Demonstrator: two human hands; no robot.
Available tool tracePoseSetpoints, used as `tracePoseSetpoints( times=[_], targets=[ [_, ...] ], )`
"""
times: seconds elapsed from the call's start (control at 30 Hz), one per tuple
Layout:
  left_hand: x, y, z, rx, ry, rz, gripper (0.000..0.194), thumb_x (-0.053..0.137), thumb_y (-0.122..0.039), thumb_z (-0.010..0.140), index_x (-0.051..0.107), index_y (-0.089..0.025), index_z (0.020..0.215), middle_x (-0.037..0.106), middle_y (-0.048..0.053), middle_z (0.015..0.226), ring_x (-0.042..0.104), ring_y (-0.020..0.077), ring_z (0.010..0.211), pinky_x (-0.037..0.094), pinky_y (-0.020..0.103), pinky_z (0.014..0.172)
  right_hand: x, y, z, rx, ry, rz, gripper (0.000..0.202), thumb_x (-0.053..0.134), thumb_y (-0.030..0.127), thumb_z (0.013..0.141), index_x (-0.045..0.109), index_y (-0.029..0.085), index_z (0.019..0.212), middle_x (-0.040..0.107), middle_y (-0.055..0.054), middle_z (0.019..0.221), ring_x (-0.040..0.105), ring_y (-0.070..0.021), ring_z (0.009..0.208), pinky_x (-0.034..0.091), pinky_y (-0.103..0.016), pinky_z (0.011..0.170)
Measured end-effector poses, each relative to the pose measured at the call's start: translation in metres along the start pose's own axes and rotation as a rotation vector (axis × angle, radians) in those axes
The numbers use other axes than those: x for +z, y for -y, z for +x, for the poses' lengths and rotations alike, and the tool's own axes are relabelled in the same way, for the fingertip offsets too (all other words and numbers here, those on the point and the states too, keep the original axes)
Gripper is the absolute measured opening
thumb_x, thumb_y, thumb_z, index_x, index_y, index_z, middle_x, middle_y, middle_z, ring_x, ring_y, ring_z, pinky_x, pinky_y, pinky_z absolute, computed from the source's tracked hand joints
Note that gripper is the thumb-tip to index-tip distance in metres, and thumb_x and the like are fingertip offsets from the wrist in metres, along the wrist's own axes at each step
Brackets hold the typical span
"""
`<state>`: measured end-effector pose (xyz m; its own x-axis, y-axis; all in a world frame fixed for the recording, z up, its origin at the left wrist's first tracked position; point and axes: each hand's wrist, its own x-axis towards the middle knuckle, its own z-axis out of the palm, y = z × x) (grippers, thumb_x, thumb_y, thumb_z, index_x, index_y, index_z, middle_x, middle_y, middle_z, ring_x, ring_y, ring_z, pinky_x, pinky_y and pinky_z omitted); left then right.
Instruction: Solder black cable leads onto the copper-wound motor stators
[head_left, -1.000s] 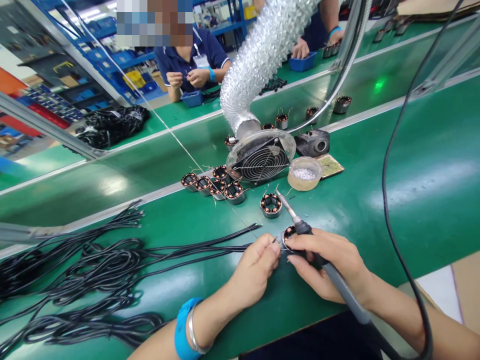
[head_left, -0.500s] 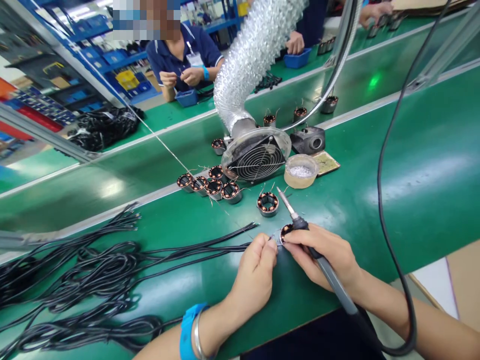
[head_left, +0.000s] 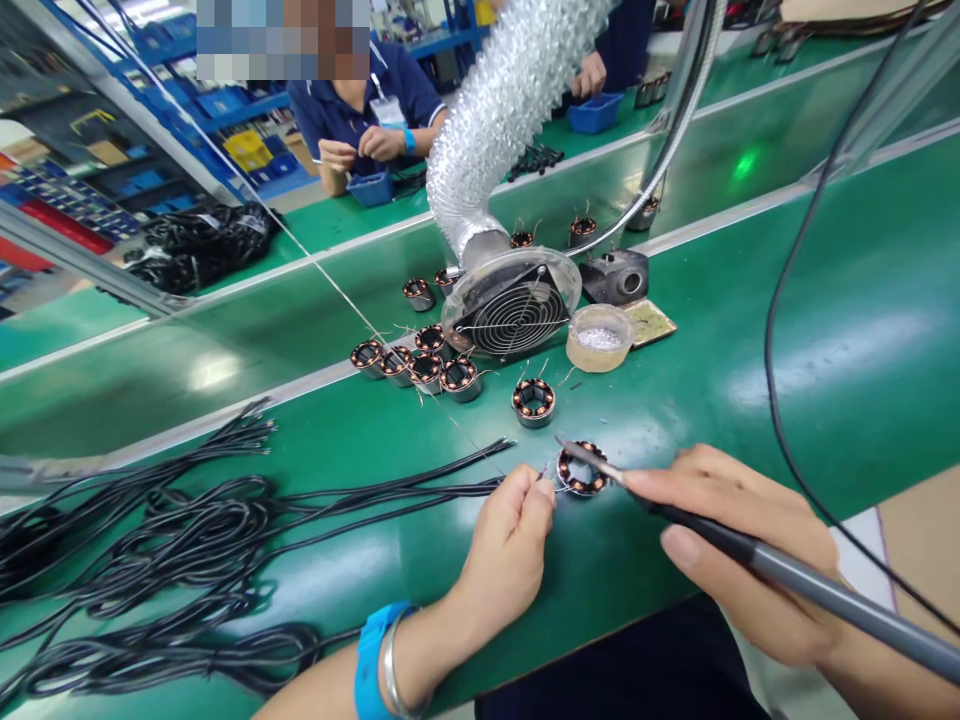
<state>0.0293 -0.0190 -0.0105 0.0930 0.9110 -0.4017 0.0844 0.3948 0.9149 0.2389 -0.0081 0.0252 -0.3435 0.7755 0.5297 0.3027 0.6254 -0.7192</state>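
My left hand (head_left: 514, 530) is closed in a pinch around the end of a black cable (head_left: 450, 492). Thin wires stick out past its fingertips towards a copper-wound motor stator (head_left: 583, 490), which sits on the green bench just to the right. In my right hand (head_left: 742, 540) is a soldering iron (head_left: 832, 590), held by its dark handle. Its metal tip reaches left across the top of that stator; whether it touches a wire is unclear. Another stator (head_left: 533, 415) stands a little behind, its thin leads pointing up.
Several stators (head_left: 459, 385) cluster by a fume extractor (head_left: 517, 315) with a silver duct. A solder tub (head_left: 600, 350), a sponge tray (head_left: 652, 325) and an iron holder (head_left: 615, 280) stand beside it. Bundled black cables (head_left: 180, 540) cover the left. A co-worker (head_left: 367, 120) sits opposite.
My right hand has let go of the stator and drawn back right. The iron has swung lower, its tip now over the stator. My left hand stays nearly still.
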Motion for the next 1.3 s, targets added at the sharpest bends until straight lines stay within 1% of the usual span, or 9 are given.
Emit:
tracePoseSetpoints(
  times=[0.13,0.27,0.5,0.63,0.7,0.8,0.9,1.13,1.3],
  targets=[
    [-0.001,0.001,0.0,0.061,0.015,0.026,0.039,0.047,-0.052,0.094,0.04,-0.021,0.071,0.031,-0.006,0.062,0.026,0.0105,0.056,0.024,0.024,0.051,-0.009,0.005,-0.003,0.086,0.03,0.0,0.027,0.055,0.013,0.084,0.067,0.02,0.107,0.061,-0.001,0.068,0.055,-0.0131,0.053,0.043,-0.025,0.044],
    [0.0,0.002,0.001,0.075,0.002,0.038,0.039,0.047,-0.052,0.093,0.04,-0.021,0.071,0.032,-0.006,0.062,0.027,0.0106,0.056,0.025,0.023,0.052,-0.006,0.004,-0.002,0.079,-0.007,0.019,0.022,0.054,0.011,0.083,0.066,0.02,0.099,0.064,-0.001,0.07,0.056,-0.0128,0.054,0.044,-0.024,0.045],
    [0.0,0.004,0.002,0.097,-0.023,0.066,0.04,0.048,-0.053,0.092,0.041,-0.021,0.07,0.032,-0.006,0.061,0.029,0.0109,0.056,0.028,0.023,0.053,-0.003,0.006,-0.004,0.123,0.055,0.036,0.021,0.053,0.013,0.085,0.064,0.021,0.101,0.065,0.001,0.075,0.056,-0.011,0.058,0.045,-0.023,0.051],
    [0.0,0.005,0.001,0.104,-0.023,0.074,0.039,0.047,-0.053,0.093,0.042,-0.021,0.07,0.033,-0.006,0.061,0.03,0.0109,0.056,0.028,0.023,0.053,0.004,0.009,-0.003,0.074,-0.016,0.053,0.021,0.052,0.012,0.083,0.065,0.019,0.098,0.064,0.0,0.072,0.053,-0.0104,0.053,0.042,-0.024,0.047],
    [-0.001,0.006,0.001,0.109,-0.024,0.074,0.039,0.047,-0.052,0.093,0.042,-0.021,0.07,0.033,-0.006,0.062,0.03,0.0108,0.056,0.028,0.023,0.053,0.006,0.012,-0.003,0.028,-0.029,0.014,0.023,0.051,0.01,0.082,0.065,0.018,0.098,0.063,-0.001,0.069,0.053,-0.0113,0.052,0.041,-0.025,0.046],
    [-0.001,0.007,0.002,0.111,-0.023,0.077,0.038,0.047,-0.051,0.093,0.042,-0.021,0.07,0.033,-0.006,0.062,0.03,0.0108,0.056,0.028,0.023,0.053,0.004,0.016,-0.006,-0.008,0.029,-0.089,0.026,0.051,0.008,0.08,0.064,0.019,0.1,0.065,-0.002,0.07,0.059,-0.0144,0.057,0.045,-0.028,0.05],
    [-0.001,0.008,0.001,0.112,-0.018,0.083,0.038,0.046,-0.051,0.094,0.042,-0.021,0.07,0.034,-0.005,0.062,0.03,0.0109,0.056,0.028,0.023,0.053,0.001,0.017,-0.008,-0.01,0.042,-0.1,0.027,0.051,0.009,0.081,0.063,0.019,0.102,0.067,-0.003,0.073,0.061,-0.0153,0.06,0.047,-0.029,0.051],
    [-0.002,0.007,0.001,0.116,-0.016,0.086,0.038,0.047,-0.05,0.094,0.042,-0.021,0.07,0.034,-0.005,0.061,0.031,0.0109,0.056,0.029,0.023,0.053,0.001,0.014,-0.006,0.006,-0.061,-0.035,0.027,0.052,0.008,0.08,0.065,0.018,0.101,0.058,-0.001,0.065,0.053,-0.0131,0.052,0.044,-0.029,0.047],
    [-0.001,0.006,0.001,0.101,-0.023,0.077,0.039,0.048,-0.051,0.092,0.042,-0.021,0.069,0.034,-0.005,0.061,0.031,0.0109,0.056,0.029,0.023,0.053,-0.003,0.013,-0.004,-0.016,-0.055,-0.041,0.027,0.052,0.007,0.08,0.065,0.017,0.101,0.061,-0.001,0.068,0.055,-0.0135,0.054,0.045,-0.028,0.048]
  ],
)
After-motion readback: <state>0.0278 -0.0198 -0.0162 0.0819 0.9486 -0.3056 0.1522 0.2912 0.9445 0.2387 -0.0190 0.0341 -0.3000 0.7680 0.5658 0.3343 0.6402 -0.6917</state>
